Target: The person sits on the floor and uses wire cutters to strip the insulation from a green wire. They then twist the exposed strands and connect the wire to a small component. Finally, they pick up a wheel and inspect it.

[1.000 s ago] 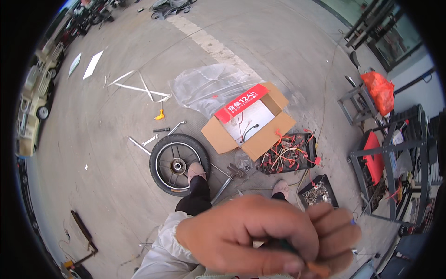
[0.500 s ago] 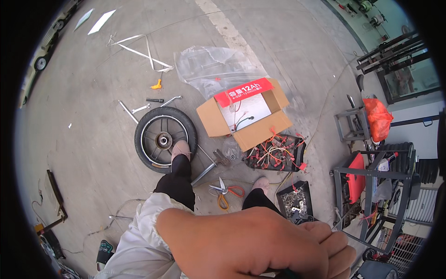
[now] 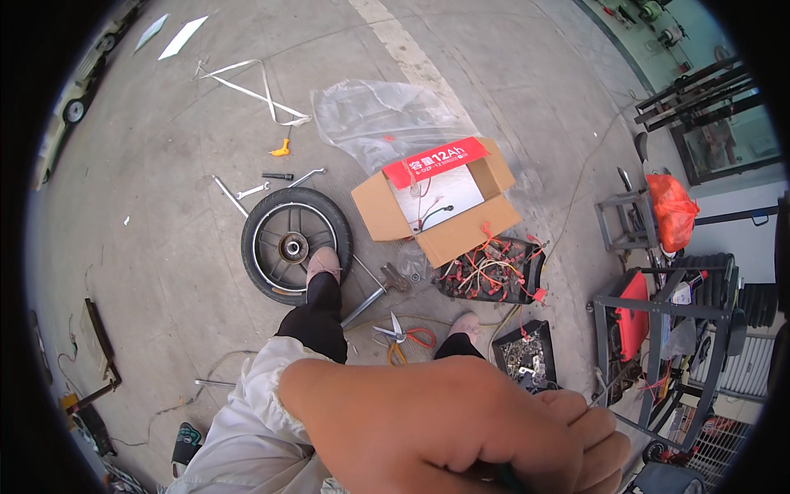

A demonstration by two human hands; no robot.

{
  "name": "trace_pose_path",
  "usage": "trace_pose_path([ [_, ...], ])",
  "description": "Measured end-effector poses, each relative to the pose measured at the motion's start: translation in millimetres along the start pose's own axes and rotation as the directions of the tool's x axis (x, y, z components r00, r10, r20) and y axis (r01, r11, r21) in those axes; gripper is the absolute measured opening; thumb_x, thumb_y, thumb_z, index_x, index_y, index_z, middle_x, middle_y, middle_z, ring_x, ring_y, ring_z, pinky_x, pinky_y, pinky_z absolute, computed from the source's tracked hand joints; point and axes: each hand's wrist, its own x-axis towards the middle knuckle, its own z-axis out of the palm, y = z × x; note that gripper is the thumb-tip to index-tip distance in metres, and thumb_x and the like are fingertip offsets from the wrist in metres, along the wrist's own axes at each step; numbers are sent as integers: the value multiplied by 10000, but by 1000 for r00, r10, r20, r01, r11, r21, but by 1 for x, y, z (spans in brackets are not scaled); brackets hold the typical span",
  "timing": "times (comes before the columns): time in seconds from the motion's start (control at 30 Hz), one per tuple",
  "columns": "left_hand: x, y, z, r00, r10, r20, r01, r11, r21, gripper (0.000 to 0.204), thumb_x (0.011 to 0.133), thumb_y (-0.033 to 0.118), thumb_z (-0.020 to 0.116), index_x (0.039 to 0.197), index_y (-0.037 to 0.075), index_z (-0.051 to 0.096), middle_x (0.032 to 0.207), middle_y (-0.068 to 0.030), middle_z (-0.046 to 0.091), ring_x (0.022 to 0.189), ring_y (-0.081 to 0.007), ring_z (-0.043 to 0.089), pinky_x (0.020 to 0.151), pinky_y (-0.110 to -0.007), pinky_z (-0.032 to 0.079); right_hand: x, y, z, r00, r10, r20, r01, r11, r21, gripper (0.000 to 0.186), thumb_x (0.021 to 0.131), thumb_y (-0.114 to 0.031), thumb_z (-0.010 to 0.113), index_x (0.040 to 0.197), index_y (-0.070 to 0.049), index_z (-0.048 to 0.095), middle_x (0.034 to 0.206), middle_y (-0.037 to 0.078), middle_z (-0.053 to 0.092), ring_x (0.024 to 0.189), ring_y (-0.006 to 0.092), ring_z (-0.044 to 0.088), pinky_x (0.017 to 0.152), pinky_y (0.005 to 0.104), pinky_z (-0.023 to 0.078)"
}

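My left hand (image 3: pixel 485 420) reaches across the lower part of the view from a white gathered sleeve (image 3: pixel 271 403). Its back faces up, and its fingers are curled closed toward the right. A small dark green bit of something (image 3: pixel 504 473) shows below the fingers; the rest is hidden, so its kind cannot be told. My right hand is out of view. Just beyond the left hand, scissors (image 3: pixel 398 333) with orange handles lie on the floor, partly covered by it. A black tray of small metal parts (image 3: pixel 550 346) sits past the knuckles.
My foot (image 3: pixel 323 262) rests against a spoked wheel (image 3: pixel 339 221). A hammer (image 3: pixel 395 278), wrenches (image 3: pixel 252 190) and an open cardboard box (image 3: pixel 461 240) lie around. Wires fill a black tray (image 3: pixel 533 262). A metal rack (image 3: pixel 650 306) stands at right; clear plastic sheeting (image 3: pixel 362 115) lies farther off.
The floor scene has shifted slightly to the right in view. My left hand stays closed and now covers more of the scissors' handles.
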Motion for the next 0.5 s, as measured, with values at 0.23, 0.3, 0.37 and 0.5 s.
trace_pose_path([
  [0.23,0,1,-10,993,-72,92,73,997,-10,78,838,22,641,888,-38,630,813,-136,633,723,-270,613,625,-323,460,1,4,3,1000,-4,15,4,1000,-10,158,857,-299,617,845,-193,502,807,1,438,754,197,442,629,346,386],
  [0.3,0,1,-15,988,-75,138,74,997,11,83,845,24,623,894,-42,615,815,-140,618,725,-285,603,623,-332,455,2,5,2,1000,-6,19,6,1000,-13,153,856,-298,618,848,-195,504,809,1,439,755,197,441,630,346,386],
  [0.37,1,1,-18,981,-74,180,70,997,28,88,851,27,606,900,-45,599,817,-145,603,727,-300,593,622,-340,450,2,5,2,1000,-3,20,3,1000,-12,149,855,-297,618,851,-198,507,812,1,439,756,197,441,632,347,386],
  [0.5,3,1,-20,966,-40,255,25,998,61,97,865,32,572,913,-53,568,822,-154,573,731,-330,573,619,-356,440,3,5,2,1000,-3,21,3,1000,-9,142,854,-296,619,858,-202,513,817,1,440,759,197,440,634,348,386],
])
